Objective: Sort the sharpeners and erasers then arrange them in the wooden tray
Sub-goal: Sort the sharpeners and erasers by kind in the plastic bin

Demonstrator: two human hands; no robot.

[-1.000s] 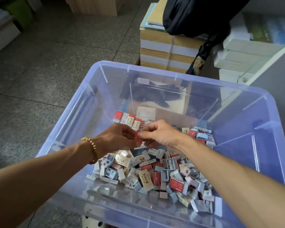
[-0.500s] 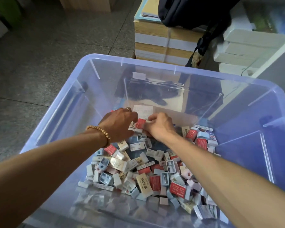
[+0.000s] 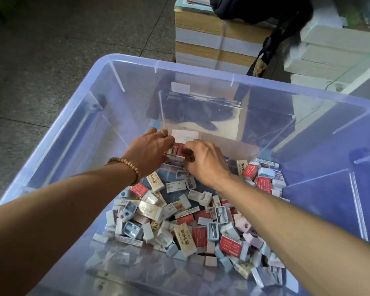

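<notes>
Red-wrapped erasers sit pinched between both reaching hands, left and right.

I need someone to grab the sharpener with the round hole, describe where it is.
In the clear plastic bin, look at the pile's right edge beside the right forearm. The pale pink sharpener lies there, the only block showing a round hole on top.

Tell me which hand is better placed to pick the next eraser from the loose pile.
Probably the right hand: its fingers lie nearer the pile. The left hand is busy at the red erasers.
</notes>
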